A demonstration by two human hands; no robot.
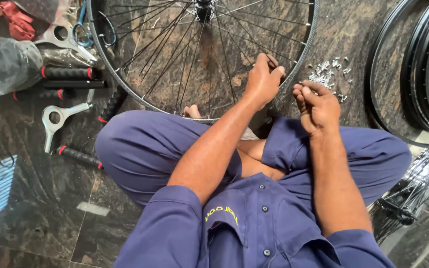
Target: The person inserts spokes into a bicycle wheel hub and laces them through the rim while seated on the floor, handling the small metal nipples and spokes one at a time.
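I sit cross-legged on a dark stone floor with a spoked bicycle wheel lying in front of my knees. My left hand is closed around a spoke close to the silver rim on the wheel's right side. My right hand hovers just outside the rim, fingers curled together as if pinching something tiny; what it holds is too small to make out. A small heap of silver spoke nipples lies on the floor just beyond my right hand.
Black handlebar grips with red ends and silver metal spanners lie at the left, beside a plastic bag. Bare black rims lean at the right, and a bundle of spokes lies by my right knee.
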